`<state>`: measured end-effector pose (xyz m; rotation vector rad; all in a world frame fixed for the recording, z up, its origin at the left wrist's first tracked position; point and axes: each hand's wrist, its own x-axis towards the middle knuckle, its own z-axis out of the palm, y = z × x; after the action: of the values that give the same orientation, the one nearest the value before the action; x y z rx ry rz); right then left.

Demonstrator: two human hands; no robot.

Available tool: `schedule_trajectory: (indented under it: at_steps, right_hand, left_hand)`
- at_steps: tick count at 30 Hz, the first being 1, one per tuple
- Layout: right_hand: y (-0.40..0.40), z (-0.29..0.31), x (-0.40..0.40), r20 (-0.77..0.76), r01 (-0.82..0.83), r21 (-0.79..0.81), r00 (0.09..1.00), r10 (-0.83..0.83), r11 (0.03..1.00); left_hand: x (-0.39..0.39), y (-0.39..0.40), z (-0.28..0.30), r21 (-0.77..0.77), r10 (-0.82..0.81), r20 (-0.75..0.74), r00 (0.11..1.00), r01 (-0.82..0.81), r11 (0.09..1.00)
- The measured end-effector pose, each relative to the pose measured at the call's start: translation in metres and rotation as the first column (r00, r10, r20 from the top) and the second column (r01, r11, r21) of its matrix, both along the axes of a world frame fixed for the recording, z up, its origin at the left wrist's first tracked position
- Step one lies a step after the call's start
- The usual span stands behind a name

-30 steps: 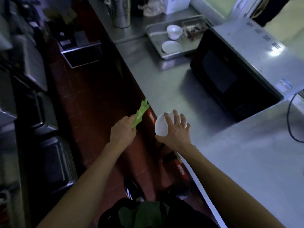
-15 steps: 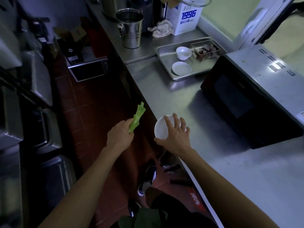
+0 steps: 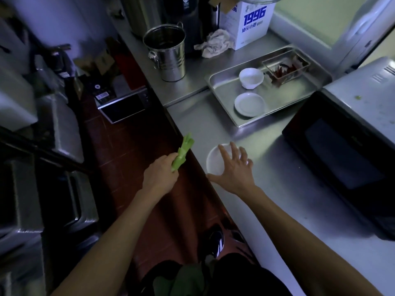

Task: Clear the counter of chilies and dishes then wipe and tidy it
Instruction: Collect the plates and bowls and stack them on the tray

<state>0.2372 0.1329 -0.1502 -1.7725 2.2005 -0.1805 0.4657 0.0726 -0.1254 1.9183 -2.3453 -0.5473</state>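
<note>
My left hand (image 3: 159, 175) is closed around a bunch of green chilies (image 3: 183, 153), held out over the red floor just off the counter's edge. My right hand (image 3: 234, 169) lies spread over a white bowl (image 3: 214, 161) and grips it near the front edge of the steel counter (image 3: 284, 189). Farther back a steel tray (image 3: 286, 97) holds a small white bowl (image 3: 251, 77), a white saucer (image 3: 249, 104) and a clear container of red chilies (image 3: 285, 69).
A black microwave (image 3: 346, 154) fills the counter's right side. At the back stand a steel bucket (image 3: 166, 52), a crumpled cloth (image 3: 214, 44) and a white 1996 box (image 3: 250, 24). Left of the aisle are dark steel appliances (image 3: 59, 133).
The view has moved closer to the tray and back of the counter. Both hands keep their hold; the bowl now sits slightly farther along the counter edge.
</note>
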Motion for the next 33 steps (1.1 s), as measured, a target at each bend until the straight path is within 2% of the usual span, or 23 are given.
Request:
schedule_trajectory:
  at_steps: [7,15,24,33]
  right_hand:
    - [-0.051,-0.003,-0.011,-0.013,0.033,0.016,0.999,-0.032,0.999]
    - [-0.124,-0.001,-0.004,-0.042,0.117,-0.013,0.992,-0.117,0.993]
    - [-0.212,0.021,0.020,-0.036,0.335,0.041,0.942,-0.334,0.941]
    - [-0.251,0.018,0.022,0.076,0.531,-0.001,0.845,-0.530,0.847]
  left_hand:
    - [-0.014,-0.062,-0.003,0.022,-0.008,-0.043,0.999,0.009,1.000]
    - [-0.010,-0.161,-0.019,0.025,-0.102,-0.105,0.989,0.105,0.994]
    - [0.000,-0.297,-0.009,0.027,-0.249,-0.159,0.955,0.256,0.966]
    - [-0.041,-0.357,-0.002,0.069,-0.428,-0.226,0.875,0.453,0.889]
